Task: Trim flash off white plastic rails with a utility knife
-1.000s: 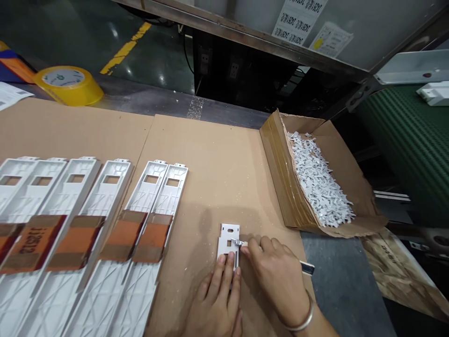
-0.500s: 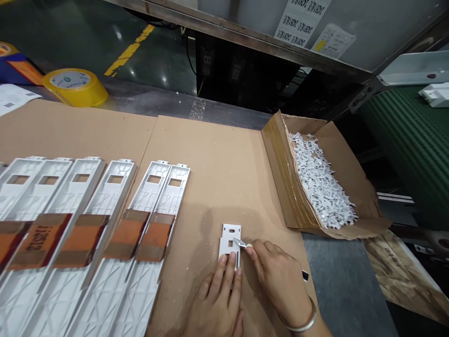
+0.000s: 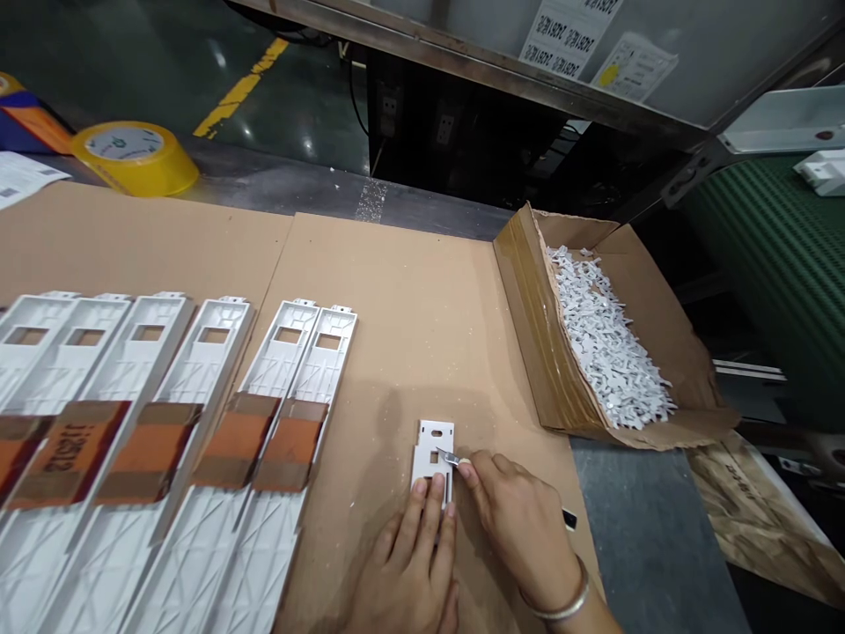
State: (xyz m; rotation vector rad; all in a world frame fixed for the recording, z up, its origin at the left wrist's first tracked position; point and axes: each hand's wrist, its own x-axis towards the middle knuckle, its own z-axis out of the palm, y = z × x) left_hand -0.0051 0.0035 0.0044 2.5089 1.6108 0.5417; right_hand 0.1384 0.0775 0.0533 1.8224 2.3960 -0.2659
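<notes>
Knife blade (image 3: pixel 447 455) tilted to plate (image 3: pixel 422 467) edge, right hand (image 3: pixel 518 519) pinching it, left hand (image 3: pixel 404 559) spread

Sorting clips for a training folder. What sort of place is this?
Probably a plastics factory: white moulded panels lie in a row on cardboard, an open carton holds white plastic offcuts, and a green conveyor belt runs alongside.

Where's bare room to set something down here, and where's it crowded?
Bare cardboard lies between the white plastic panels and the open carton, above the white plate. Crowded at the plate between left hand and right hand.
</notes>
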